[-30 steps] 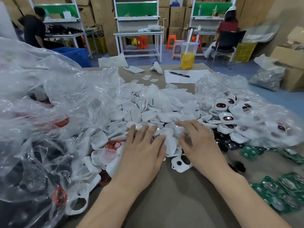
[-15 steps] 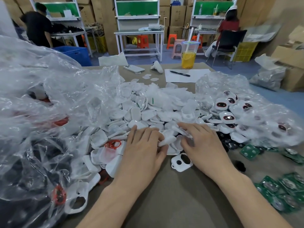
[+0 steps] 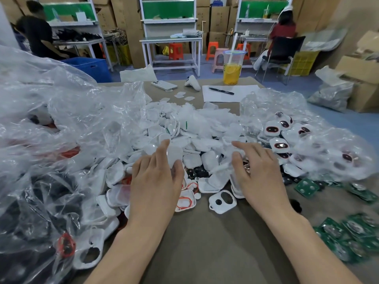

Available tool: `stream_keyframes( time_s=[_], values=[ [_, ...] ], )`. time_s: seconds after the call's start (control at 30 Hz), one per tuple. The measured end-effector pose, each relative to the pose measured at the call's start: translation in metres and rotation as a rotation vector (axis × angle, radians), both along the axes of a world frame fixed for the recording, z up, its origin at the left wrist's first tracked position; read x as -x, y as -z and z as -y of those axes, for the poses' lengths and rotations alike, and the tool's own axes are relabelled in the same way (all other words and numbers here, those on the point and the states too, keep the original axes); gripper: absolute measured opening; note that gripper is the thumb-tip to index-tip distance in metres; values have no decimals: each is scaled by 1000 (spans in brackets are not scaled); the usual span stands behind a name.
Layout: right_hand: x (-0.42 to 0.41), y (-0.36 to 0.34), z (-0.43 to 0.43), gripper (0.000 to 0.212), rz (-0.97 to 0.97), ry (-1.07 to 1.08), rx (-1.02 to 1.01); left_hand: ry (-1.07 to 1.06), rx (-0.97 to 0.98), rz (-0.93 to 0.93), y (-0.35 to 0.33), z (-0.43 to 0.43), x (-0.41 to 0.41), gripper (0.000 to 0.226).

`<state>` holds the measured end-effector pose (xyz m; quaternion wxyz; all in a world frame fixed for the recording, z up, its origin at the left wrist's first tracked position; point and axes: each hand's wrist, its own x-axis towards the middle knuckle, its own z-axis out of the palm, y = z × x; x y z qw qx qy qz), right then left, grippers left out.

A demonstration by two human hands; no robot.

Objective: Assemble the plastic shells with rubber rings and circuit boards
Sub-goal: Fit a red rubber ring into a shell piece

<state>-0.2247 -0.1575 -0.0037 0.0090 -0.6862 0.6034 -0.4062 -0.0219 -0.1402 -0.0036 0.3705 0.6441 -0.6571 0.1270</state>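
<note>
From the head camera, the left hand (image 3: 158,181) lies on the heap of white plastic shells (image 3: 192,138), its grasp blurred and unclear. The right hand (image 3: 260,175) rests spread and released there. Few shells carry red rubber rings (image 3: 185,201), and the green circuit boards (image 3: 348,228) lie apart on the brown surface (image 3: 205,242), so most of the assembly seems left.

The crumpled clear plastic bag (image 3: 51,140) obscures the dark parts (image 3: 39,193) inside it and is cropped by the left edge; the green circuit boards (image 3: 352,236) at right are blurred.
</note>
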Motion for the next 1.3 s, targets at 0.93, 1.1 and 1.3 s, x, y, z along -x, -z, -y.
stream_keyframes(
  time_s=[0.93, 1.1, 1.3],
  values=[
    [13, -7, 33, 19, -255, 114, -213, -17, 33, 121, 10, 6, -2, 46],
    [15, -9, 27, 14, -201, 53, -94, -12, 36, 133, 8, 3, -2, 45],
    [14, -20, 19, 6, 86, -64, -47, 53, 27, 130, 5, 2, -3, 39]
  ],
)
